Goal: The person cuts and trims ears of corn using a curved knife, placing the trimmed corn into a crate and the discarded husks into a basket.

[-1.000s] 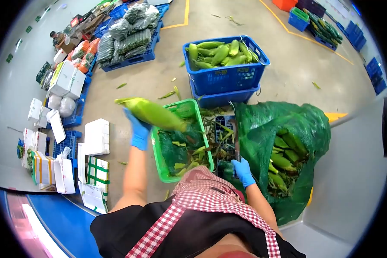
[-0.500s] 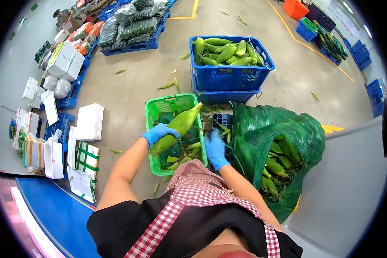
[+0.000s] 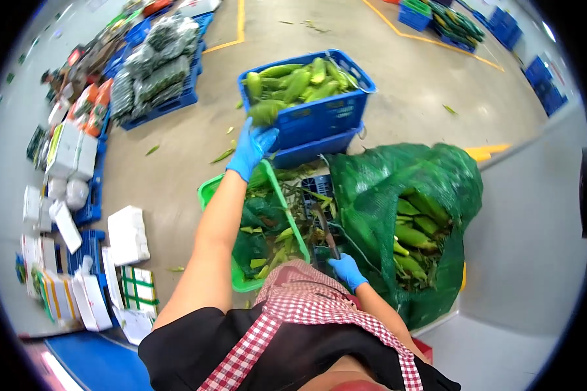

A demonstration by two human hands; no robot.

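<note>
My left hand [image 3: 252,151], in a blue glove, is stretched forward to the near left corner of the upper blue crate [image 3: 323,117]. Its fingers are round the lower end of a green ear of corn [image 3: 264,113], slightly blurred, at the crate's rim. Husked-over ears of corn [image 3: 300,86] fill that crate. My right hand [image 3: 349,270], also gloved, grips the handle of a knife [image 3: 326,229], whose dark blade points away from me. The knife is above a dark blue basket littered with husk scraps. Between my arms stands a green crate [image 3: 284,207] with leaves and trimmings inside.
A green mesh sack [image 3: 404,169] of corn lies open at my right, beside a grey panel [image 3: 518,247]. White foam boxes [image 3: 128,234] and blue pallets stand at the left. Bagged vegetables [image 3: 156,72] are stacked farther back. Husk bits lie on the floor.
My left hand has carried the ear of corn forward from over the green crate to the blue crate. My right hand has drawn back towards me, and the knife now shows clearly. The view has shifted.
</note>
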